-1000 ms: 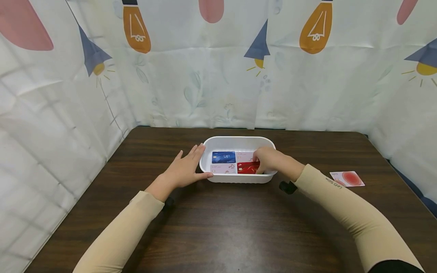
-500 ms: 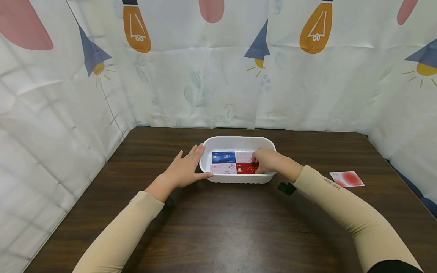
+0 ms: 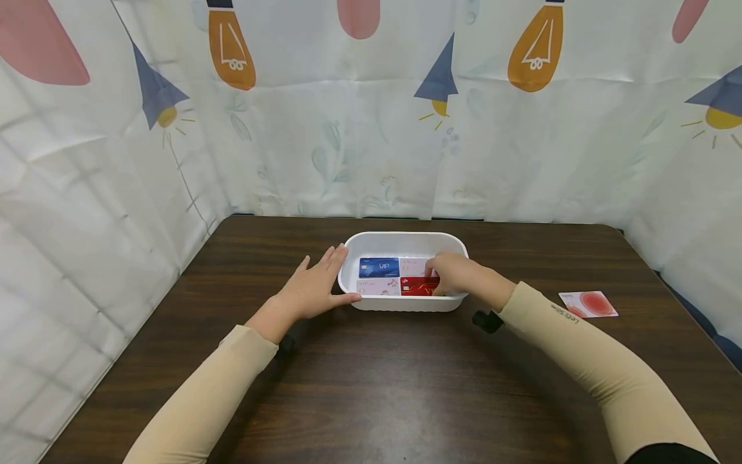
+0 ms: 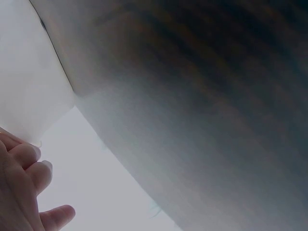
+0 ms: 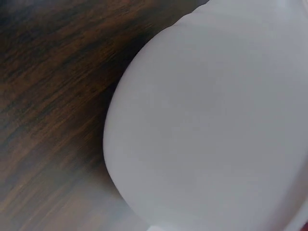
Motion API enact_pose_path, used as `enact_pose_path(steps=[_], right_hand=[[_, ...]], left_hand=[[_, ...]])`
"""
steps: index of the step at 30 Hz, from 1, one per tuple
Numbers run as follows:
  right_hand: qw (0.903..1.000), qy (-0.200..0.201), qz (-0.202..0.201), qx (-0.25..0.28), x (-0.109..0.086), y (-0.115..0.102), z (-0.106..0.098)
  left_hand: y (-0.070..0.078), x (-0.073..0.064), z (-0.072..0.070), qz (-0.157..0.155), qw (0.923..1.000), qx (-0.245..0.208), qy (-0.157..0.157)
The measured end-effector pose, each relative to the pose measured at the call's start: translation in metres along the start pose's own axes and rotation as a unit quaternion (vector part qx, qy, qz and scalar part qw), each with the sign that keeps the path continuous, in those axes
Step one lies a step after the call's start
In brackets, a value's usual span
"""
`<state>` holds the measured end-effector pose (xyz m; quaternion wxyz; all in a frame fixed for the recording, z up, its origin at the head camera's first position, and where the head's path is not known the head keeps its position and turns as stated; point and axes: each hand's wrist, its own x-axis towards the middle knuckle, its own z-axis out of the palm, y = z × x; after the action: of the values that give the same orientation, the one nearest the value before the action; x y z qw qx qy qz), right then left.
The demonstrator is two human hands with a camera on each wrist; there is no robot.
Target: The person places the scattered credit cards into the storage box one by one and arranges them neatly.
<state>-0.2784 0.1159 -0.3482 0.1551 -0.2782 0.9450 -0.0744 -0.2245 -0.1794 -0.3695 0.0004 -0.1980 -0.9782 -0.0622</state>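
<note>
A white plastic basket (image 3: 400,303) stands on the table, with several cards laid flat in two rows. They include a blue VIP card (image 3: 379,267), a pink card (image 3: 413,266) behind, a pink VIP card (image 3: 378,287) in front, and a red card (image 3: 417,286). My left hand (image 3: 311,290) rests against the basket's left end, fingers spread, thumb at the front rim. Inside the right end, my right hand (image 3: 455,272) has bent fingers and holds the red card at its right edge; the hand hides part of that card and the pink one behind.
A pink-and-white card (image 3: 589,304) with a red round print lies on the dark wooden table (image 3: 371,380), right of the basket and beside my right sleeve. A printed white curtain (image 3: 371,148) hangs behind the table. The right wrist view shows mostly the basket's outer wall (image 5: 207,120).
The red card has shifted slightly left in the basket, against the pink VIP card, and my right hand moved with it. My left hand stays in place.
</note>
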Motion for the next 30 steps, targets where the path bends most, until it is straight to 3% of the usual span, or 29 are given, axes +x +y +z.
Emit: enact_pose_path(steps=[5,19,30], right_hand=[[0.9997,0.023,0.000,0.009,-0.006,-0.002,-0.008],[0.9906,0.107,-0.070,0.049,-0.047,-0.013,-0.041],[0.9772,0.177,-0.087,0.079,-0.074,0.010,-0.055]], left_hand=[[0.000,0.000,0.001,0.000,1.0000,-0.003,0.001],[0.000,0.000,0.001,-0.005,1.0000,0.000,-0.004],[0.000,-0.001,0.001,-0.001,1.0000,0.003,0.001]])
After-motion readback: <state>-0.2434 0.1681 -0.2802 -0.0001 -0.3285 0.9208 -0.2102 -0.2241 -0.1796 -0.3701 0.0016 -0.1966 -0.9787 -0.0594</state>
